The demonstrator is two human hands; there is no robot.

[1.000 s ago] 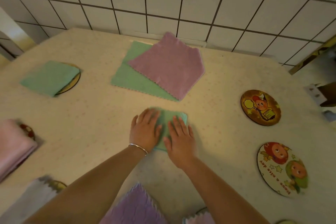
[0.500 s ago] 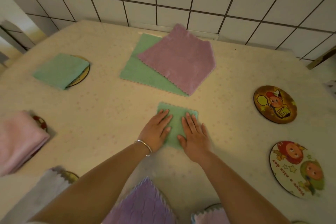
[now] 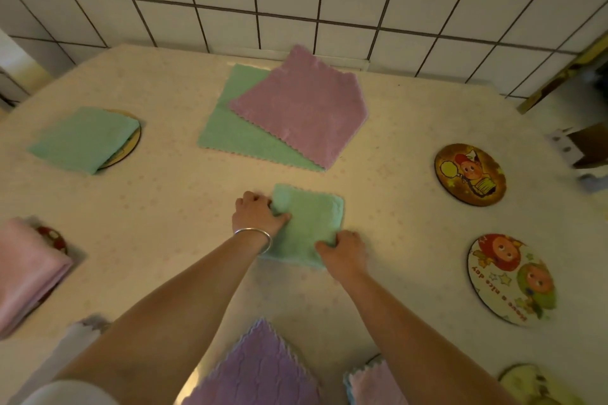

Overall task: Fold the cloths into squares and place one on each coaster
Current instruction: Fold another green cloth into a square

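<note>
Head view looks down on a pale table (image 3: 394, 148) set against a tiled wall, and the folded green cloth (image 3: 309, 227) sits at its middle, near the person, with both hands on it. Far of it lie an unfolded pink cloth (image 3: 306, 115) overlapping an unfolded green cloth (image 3: 230, 131), still to be done. On the right, two picture coasters stand bare: the dark coaster (image 3: 469, 174) farther off and the white coaster (image 3: 511, 279) nearer. The main risk, as I judge it, is that the soft layers slide or spring open when the square is lifted, since each hand holds only one edge and the far right corner is unheld; a carry to the right could then land it skewed or half off a coaster, much as the green square on the far left coaster (image 3: 130, 145) overhangs its disc. A sleeve or forearm could also drag the purple cloth (image 3: 260, 368) at the near edge. The left hand (image 3: 256, 215) has its fingers curled over the cloth's left edge, thumb pressed on top, gripping it. The right hand (image 3: 345, 248) pinches the near right corner, fingers tucked, thumb on top. A bracelet (image 3: 255, 233) rings the left wrist.
</note>
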